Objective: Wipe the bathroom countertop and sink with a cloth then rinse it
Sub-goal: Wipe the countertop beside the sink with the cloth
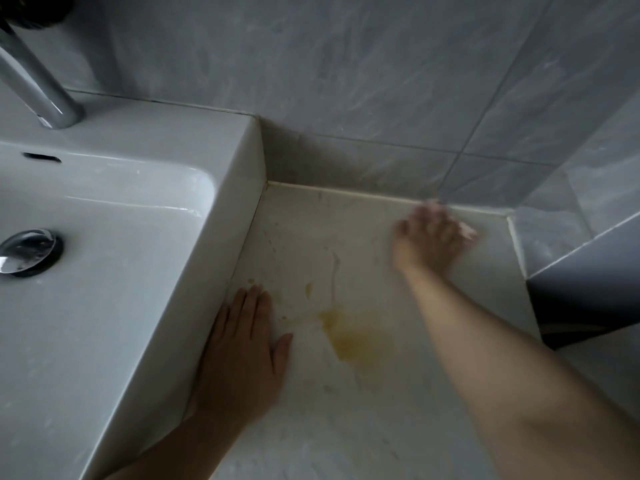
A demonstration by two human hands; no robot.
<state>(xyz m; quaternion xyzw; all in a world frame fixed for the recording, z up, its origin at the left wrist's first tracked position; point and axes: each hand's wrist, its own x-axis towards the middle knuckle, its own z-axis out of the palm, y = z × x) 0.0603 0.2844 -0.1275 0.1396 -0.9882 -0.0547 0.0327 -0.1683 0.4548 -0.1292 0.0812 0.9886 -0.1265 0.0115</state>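
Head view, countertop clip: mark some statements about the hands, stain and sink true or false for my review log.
1. The left hand lies flat on the countertop, against the sink's side wall. True.
2. A yellowish stain sits on the countertop between the two arms. True.
3. The right hand is inside the sink basin. False: it is at the far edge of the countertop, by the tiled wall, and too blurred to show what it holds.
4. The left hand grips the faucet. False: the faucet stands untouched at the upper left.
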